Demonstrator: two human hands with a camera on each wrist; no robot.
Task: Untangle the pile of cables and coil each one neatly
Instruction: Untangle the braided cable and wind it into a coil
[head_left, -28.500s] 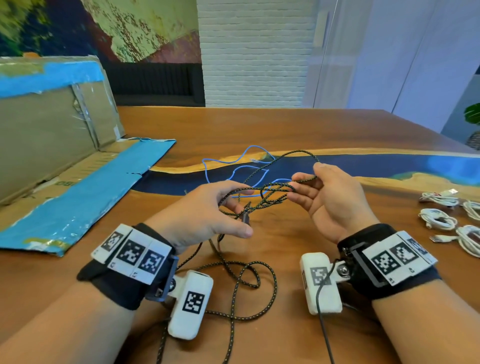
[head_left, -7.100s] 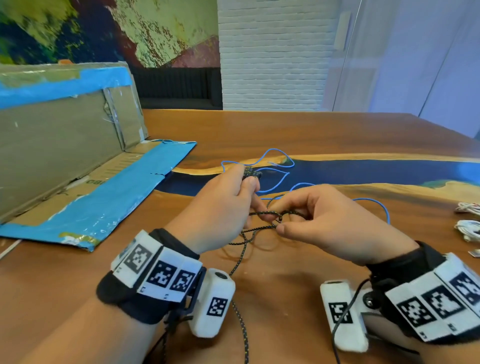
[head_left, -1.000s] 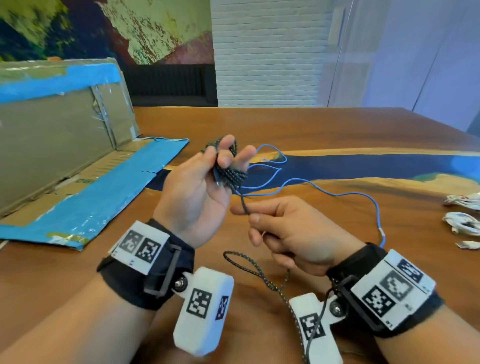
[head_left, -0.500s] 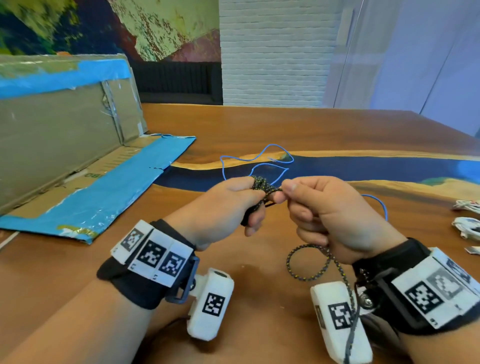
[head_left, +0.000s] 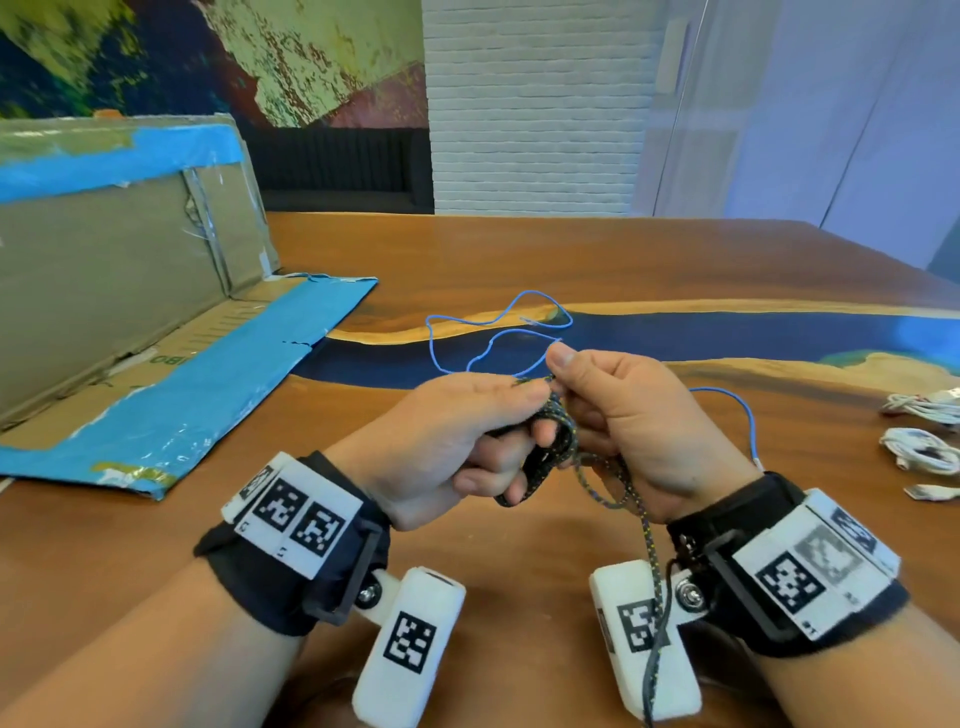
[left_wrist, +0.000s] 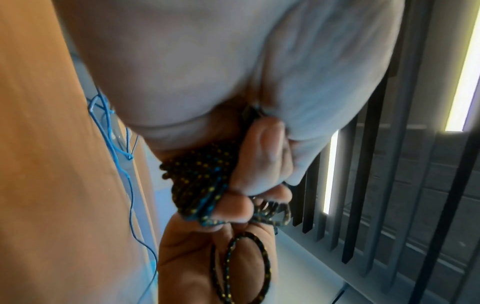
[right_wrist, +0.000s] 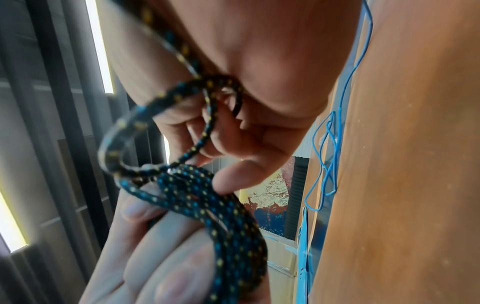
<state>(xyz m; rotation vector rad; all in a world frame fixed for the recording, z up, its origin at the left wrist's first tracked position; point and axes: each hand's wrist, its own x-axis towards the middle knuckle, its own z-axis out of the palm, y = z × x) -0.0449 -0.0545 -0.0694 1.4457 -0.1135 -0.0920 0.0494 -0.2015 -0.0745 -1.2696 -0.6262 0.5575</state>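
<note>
A black braided cable (head_left: 558, 441) with yellow and blue flecks is bunched into a small coil (left_wrist: 197, 181) (right_wrist: 221, 207). My left hand (head_left: 467, 431) grips the coil with curled fingers. My right hand (head_left: 618, 410) pinches a strand of the same cable at the coil's top, thumb up. A loose loop (head_left: 608, 483) hangs under the right palm, and the tail (head_left: 652, 582) runs down past the right wrist camera. A thin blue wire (head_left: 498, 338) lies loose on the table (head_left: 571, 260) just behind both hands.
An opened cardboard box (head_left: 119, 249) with blue tape lies at the left, its flap (head_left: 187, 384) flat on the table. Coiled white cables (head_left: 919, 447) sit at the right edge. Bare wood stretches beyond the blue wire.
Both hands have dropped slightly and stayed together. The hanging loop under my right hand has been drawn up closer to the coil, and less cable trails loose.
</note>
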